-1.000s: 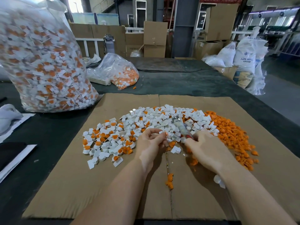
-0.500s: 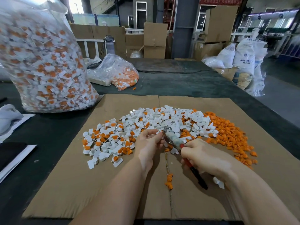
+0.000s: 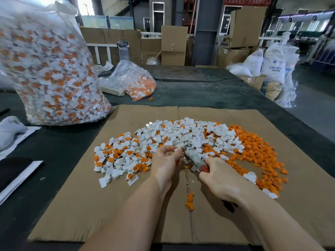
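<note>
A heap of small white plastic caps (image 3: 181,136), some with orange inserts, lies on a flat cardboard sheet (image 3: 126,205). To its right spreads a pile of loose orange inserts (image 3: 257,154). My left hand (image 3: 165,162) pinches a small white piece at its fingertips. My right hand (image 3: 223,180) grips a hand tool (image 3: 194,157) with a red-and-black handle and a taped shaft. The tool's metal tip meets the piece in my left hand.
A big clear bag (image 3: 49,69) full of white-and-orange caps stands at the back left. A smaller bag (image 3: 134,82) lies behind the cardboard. A few orange bits (image 3: 189,201) sit on the cardboard seam. Boxes and white sacks (image 3: 272,69) stand beyond the dark table (image 3: 208,95).
My right hand drew back from the heap with the tool and brought its tip to the piece in my left hand. My left hand stayed almost still.
</note>
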{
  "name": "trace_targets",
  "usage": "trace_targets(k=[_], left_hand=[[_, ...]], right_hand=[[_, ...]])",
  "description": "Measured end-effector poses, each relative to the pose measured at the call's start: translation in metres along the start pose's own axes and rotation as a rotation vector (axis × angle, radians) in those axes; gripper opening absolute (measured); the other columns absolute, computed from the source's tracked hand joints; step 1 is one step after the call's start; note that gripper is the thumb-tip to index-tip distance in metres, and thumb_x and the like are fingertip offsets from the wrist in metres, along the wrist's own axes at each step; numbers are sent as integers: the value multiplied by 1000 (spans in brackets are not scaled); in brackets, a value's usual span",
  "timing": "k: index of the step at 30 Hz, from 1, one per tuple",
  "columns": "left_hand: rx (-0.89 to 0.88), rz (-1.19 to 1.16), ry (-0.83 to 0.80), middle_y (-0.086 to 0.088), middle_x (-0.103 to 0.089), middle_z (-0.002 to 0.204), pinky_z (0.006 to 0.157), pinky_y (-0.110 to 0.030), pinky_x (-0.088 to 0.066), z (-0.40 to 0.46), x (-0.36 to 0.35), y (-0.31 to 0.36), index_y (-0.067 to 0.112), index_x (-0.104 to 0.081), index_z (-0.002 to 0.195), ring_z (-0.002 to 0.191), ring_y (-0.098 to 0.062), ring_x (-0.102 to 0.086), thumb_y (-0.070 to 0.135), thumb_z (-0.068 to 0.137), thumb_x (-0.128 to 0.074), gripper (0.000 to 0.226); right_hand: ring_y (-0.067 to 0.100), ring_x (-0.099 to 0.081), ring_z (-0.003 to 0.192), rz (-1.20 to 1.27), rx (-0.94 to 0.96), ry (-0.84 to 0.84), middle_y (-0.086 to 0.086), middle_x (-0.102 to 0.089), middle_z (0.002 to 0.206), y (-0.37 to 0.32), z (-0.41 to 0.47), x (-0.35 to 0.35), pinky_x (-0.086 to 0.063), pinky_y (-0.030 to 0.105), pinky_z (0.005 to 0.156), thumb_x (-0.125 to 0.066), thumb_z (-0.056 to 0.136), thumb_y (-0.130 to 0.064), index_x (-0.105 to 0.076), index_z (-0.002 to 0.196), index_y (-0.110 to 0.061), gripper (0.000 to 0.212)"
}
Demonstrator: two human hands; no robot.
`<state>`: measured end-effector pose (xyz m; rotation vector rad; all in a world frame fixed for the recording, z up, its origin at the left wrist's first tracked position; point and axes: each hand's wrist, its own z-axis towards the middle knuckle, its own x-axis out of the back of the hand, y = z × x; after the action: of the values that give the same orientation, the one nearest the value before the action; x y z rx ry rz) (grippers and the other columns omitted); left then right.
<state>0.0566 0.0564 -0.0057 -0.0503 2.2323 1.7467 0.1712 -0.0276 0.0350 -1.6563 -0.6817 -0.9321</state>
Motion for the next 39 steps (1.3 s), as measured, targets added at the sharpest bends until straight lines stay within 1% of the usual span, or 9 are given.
trace_targets(k=[6,10,12,18,22,26,30,36,39], left_hand=[[-52,16,-5,-11,-63,82,56,-20,-52,-5,-2,0,6,-57,102,60,-9,-60,6,91,-58,11],[-243,392,-24,-2,-67,99,86,-28,-51,-8,-1,-8,18,-65,105,93,-12,-62,15,93,-58,14],[-281,473,-38,5,-64,115,96,-22,-42,-7,0,-10,20,-67,111,110,-7,-56,17,94,-55,21],[-321,555,-37,11,-59,116,90,-5,-30,-3,-1,-10,21,-66,115,108,3,-46,13,96,-51,25],[-340,571,-21,13,-60,107,71,9,-30,-2,1,-13,23,-67,111,105,2,-49,17,95,-53,22],[-304,499,-34,9,-65,105,86,-11,-41,-2,0,-12,22,-68,107,104,-7,-57,15,94,-55,20],[-294,457,-58,4,-70,99,90,-23,-47,-7,-1,-10,19,-71,101,99,-10,-62,11,92,-57,19],[-298,469,-128,2,-68,99,83,-25,-54,-11,3,-13,26,-66,102,91,-14,-64,4,82,-67,30],[-354,552,-132,12,-65,92,72,-10,-49,-11,2,-15,23,-65,107,82,-4,-60,8,79,-73,33]], right_hand=[[16,-55,67,193,-23,127,0,-58,78,14,5,0,-38,26,58,-66,80,-45,-53,80,-19,29],[14,-52,82,-82,-90,358,-2,-55,90,31,18,6,-39,27,62,-65,80,-46,-55,97,-18,34],[20,-51,94,-227,-121,413,3,-56,100,42,26,9,-44,31,72,-64,79,-50,-57,103,-15,43],[22,-50,102,-437,-151,430,3,-53,104,59,40,12,-44,33,84,-57,75,-68,-56,109,-15,63],[22,-46,110,-509,-192,387,3,-53,113,59,40,9,-38,37,94,-45,77,-73,-55,111,-18,66],[22,-45,116,-484,53,551,3,-54,123,42,32,2,-32,40,100,-55,88,-48,-54,127,-22,47],[22,-60,87,-164,445,574,5,-66,90,20,22,-25,-49,33,79,-72,79,-8,-71,99,-11,21],[22,-61,77,11,416,645,4,-65,77,16,23,-43,-49,29,67,-71,78,-1,-68,79,-6,6],[20,-61,81,46,395,664,3,-66,80,17,22,-47,-45,24,70,-69,80,-2,-69,82,-7,5]])
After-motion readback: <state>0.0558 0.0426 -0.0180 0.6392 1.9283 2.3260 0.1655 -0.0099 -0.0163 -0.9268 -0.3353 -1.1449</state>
